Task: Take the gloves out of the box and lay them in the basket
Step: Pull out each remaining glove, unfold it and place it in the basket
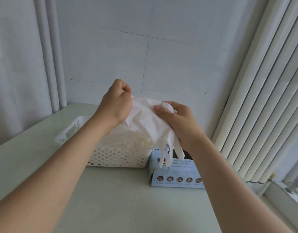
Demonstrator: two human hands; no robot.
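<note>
A white glove (150,121) hangs stretched in the air between both hands, its fingers dangling down over the box. My left hand (116,103) pinches the cuff at the upper left. My right hand (176,118) grips the glove's right edge, thumb on top. Below stands the light blue glove box (176,172) with a dark opening on top. To its left sits the white perforated basket (111,157), with several white gloves (128,140) lying inside it.
Everything rests on a pale tabletop (111,199). A tiled wall (144,56) stands behind it, pipes (50,56) run up at the left, and vertical blinds (262,98) and a window sill (282,195) lie at the right.
</note>
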